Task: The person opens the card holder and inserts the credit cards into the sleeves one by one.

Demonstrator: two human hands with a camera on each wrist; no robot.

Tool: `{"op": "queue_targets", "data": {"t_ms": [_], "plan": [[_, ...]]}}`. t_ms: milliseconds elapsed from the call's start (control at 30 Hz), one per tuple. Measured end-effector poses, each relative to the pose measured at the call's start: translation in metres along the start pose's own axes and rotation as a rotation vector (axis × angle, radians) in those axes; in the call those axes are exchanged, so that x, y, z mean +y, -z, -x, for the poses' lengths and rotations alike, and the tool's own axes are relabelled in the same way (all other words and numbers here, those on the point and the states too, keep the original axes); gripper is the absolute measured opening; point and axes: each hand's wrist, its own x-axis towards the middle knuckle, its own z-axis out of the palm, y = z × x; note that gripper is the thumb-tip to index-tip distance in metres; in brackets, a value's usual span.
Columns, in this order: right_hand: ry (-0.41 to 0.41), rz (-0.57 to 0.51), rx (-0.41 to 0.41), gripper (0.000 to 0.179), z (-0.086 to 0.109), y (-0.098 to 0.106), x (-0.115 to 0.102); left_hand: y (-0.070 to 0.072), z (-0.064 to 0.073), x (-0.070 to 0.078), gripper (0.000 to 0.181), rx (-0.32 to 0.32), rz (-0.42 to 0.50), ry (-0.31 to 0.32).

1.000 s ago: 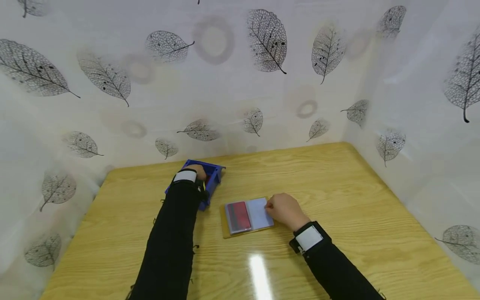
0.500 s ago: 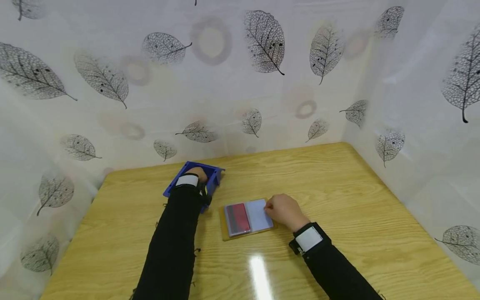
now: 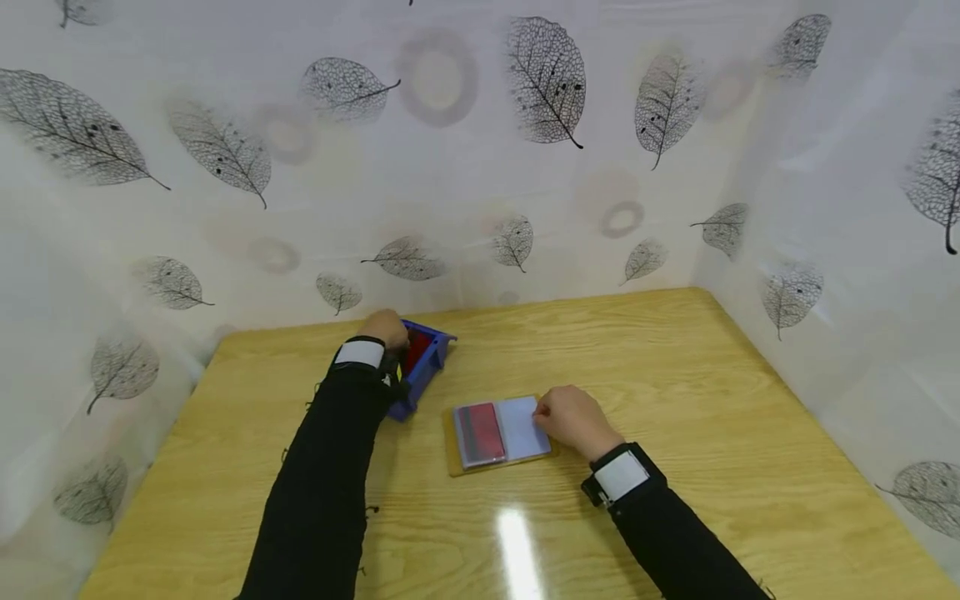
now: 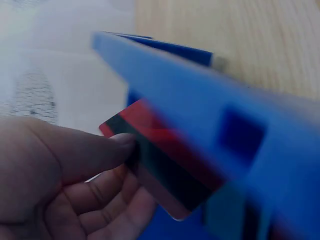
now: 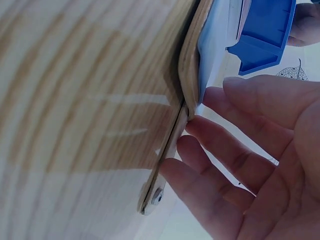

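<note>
At the blue tray (image 3: 426,375), my left hand (image 3: 384,327) pinches a red card (image 4: 167,157) with a dark stripe between thumb and fingers, beside the tray's wall (image 4: 190,95). More red shows inside the tray. An open card holder (image 3: 523,427) with clear pockets and a tan cover (image 3: 452,450) lies in front. Its left pocket has a red card (image 3: 480,433) with a grey stripe; the right page looks pale. My right hand (image 3: 576,417) pinches the right page's edge between thumb and index finger. Its other fingertips (image 5: 172,170) touch the cover's edge and strap.
A wood-grain table (image 3: 637,350) lies under everything. Behind it and at the sides hangs a pale curtain (image 3: 465,175) printed with leaves. A light reflection shines on the table below the card holder. Both wrists wear black straps.
My left hand has moved left and up from inside the tray towards its left rim, uncovering red contents. The right hand and card holder stay in place; the view shifts slightly.
</note>
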Motion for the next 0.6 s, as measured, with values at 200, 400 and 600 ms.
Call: {"op": "queue_targets", "data": {"t_ms": [200,400,600], "plan": [[0.001,0.006,-0.002,0.008,0.004,0.003,0.004,0.028,0.056,0.036,0.018,0.331,0.205,-0.002],[0.009,0.005,-0.047,0.005,0.004,0.006,0.008,0.02,0.1,0.069,0.03,0.298,0.465,-0.141],[0.03,-0.051,-0.141,0.039,0.002,0.006,0.007,-0.027,0.119,0.084,0.046,0.149,0.591,-0.185]]}}
